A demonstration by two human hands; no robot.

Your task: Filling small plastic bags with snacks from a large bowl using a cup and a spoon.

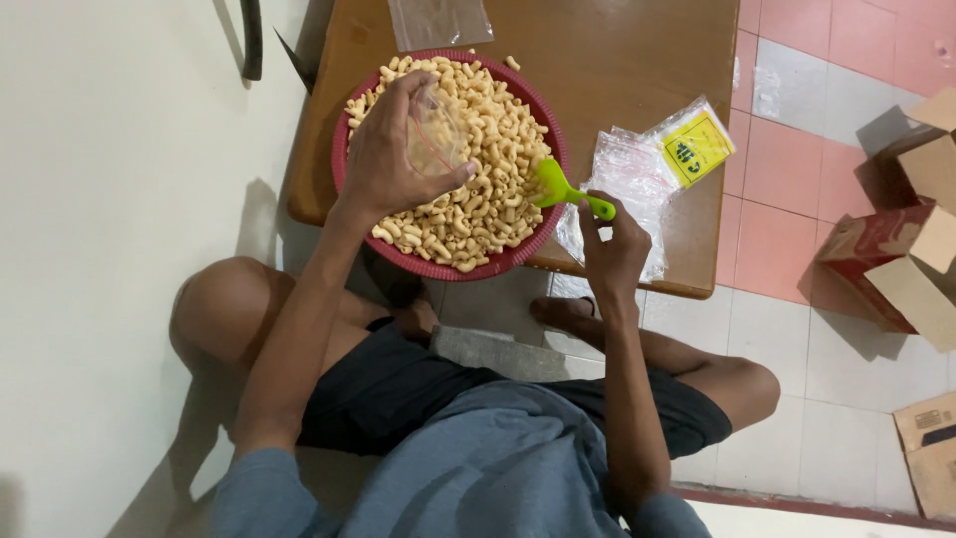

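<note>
A stack of clear plastic bags (622, 174) with a yellow label (695, 147) lies on the table, brown cartons (911, 259) on the floor.

A home workspace, it seems — pink and white floor tiles (787, 149) at right, a low wooden table (617, 60) up top, open cardboard boxes (911, 259) at the right edge.

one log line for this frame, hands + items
left hand: holds clear bag over snack basket | right hand: grips green scoop, bowl end in snacks | spare bags on table
</note>
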